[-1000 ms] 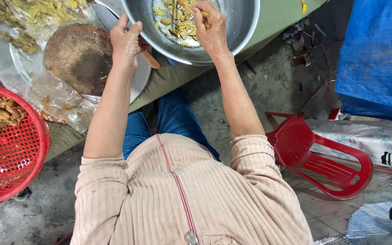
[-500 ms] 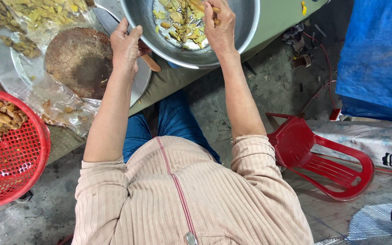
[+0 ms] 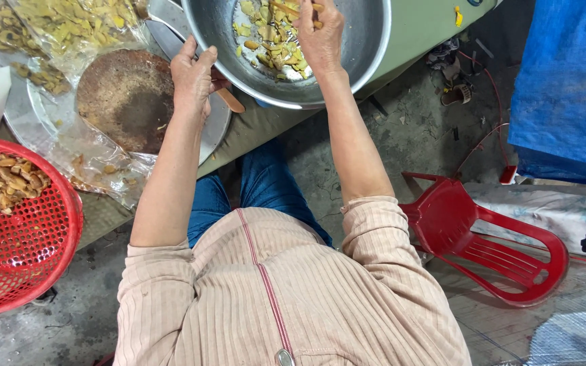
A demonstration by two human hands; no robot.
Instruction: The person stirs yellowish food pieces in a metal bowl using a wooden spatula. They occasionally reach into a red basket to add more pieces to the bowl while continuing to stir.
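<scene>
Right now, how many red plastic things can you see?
2: a red basket on the table at far left holding brown pieces, and a red chair on the floor at right. Others may lie outside the view.

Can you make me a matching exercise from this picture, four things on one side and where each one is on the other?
Things:
1. Metal bowl
2. Red basket
3. Red chair
4. Round board

Places:
A. On the floor, at the person's right
B. Under the right hand, holding yellow pieces
C. At the table's left edge, holding brown pieces
D. On a metal tray, beside the left hand

Pairs: 1-B, 2-C, 3-A, 4-D
</scene>
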